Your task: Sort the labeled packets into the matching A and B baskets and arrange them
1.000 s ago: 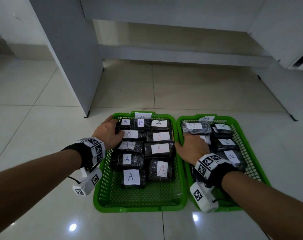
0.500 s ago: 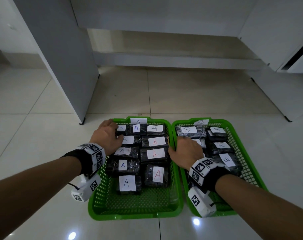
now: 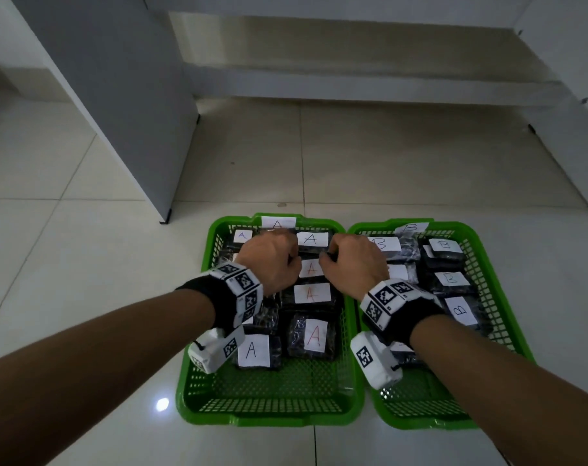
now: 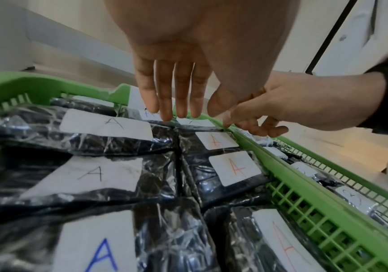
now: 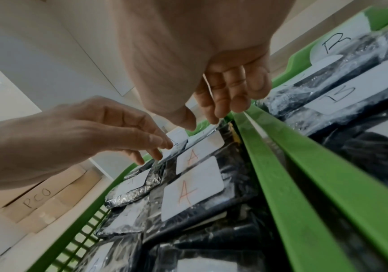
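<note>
Fingers [image 4: 164, 95] of the left hand [image 3: 272, 264] stretch straight, right hand [image 3: 354, 267] loosely curled, over A packets [image 3: 314, 334] lying lengthwise in the A basket [image 3: 269, 412].

Floor [image 3: 84, 230]: pale glossy tiles with thin grout lines.
A basket [image 3: 269, 412]: green mesh, standing on the tiles under the left hand [image 3: 269, 264].
B basket [image 3: 501, 297]: green mesh, under and right of the right hand [image 3: 356, 267], its rim touching the A basket's.
Cabinet panel [image 3: 124, 95]: grey, standing on the tiles beyond and left of the left hand.
</note>
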